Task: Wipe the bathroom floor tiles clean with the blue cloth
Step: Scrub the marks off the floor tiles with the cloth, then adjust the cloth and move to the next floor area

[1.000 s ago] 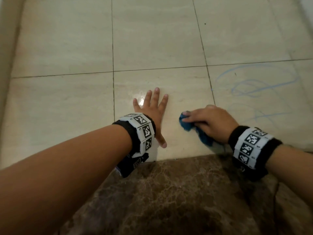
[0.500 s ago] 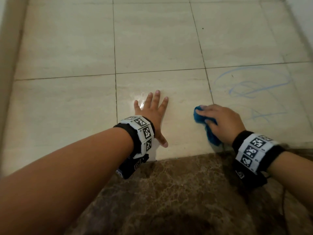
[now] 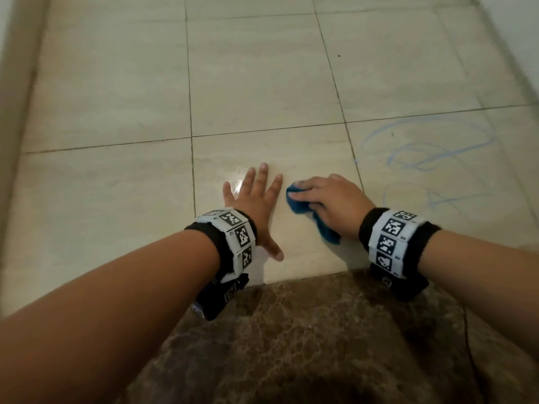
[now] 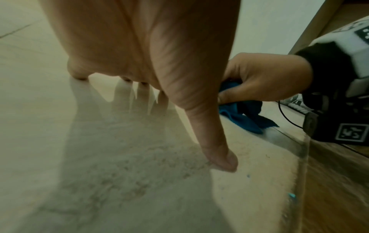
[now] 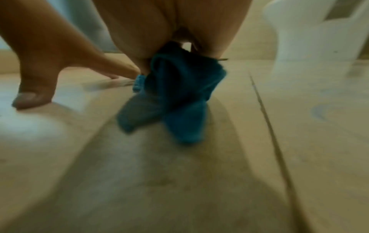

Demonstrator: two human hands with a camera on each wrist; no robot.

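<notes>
The beige floor tiles (image 3: 262, 91) fill the head view. My right hand (image 3: 329, 202) grips a bunched blue cloth (image 3: 297, 204) and presses it onto the tile; a loose tail trails back toward the wrist. The cloth (image 5: 179, 94) hangs crumpled under the palm in the right wrist view. Just left of the cloth, my left hand (image 3: 253, 205) lies flat on the same tile with fingers spread. In the left wrist view the left thumb (image 4: 215, 149) touches the floor, with the right hand (image 4: 265, 78) and cloth (image 4: 245, 116) beside it.
Blue scribbles (image 3: 423, 158) mark the tile to the right of my right hand. A dark brown marble threshold (image 3: 291, 345) runs under my forearms. A wall skirting (image 3: 17, 83) borders the left side. A white toilet base (image 5: 319, 31) stands at the right.
My right hand swung the cloth right, then back left until it sits close to the left hand's fingers. The left hand stayed planted on the tile.
</notes>
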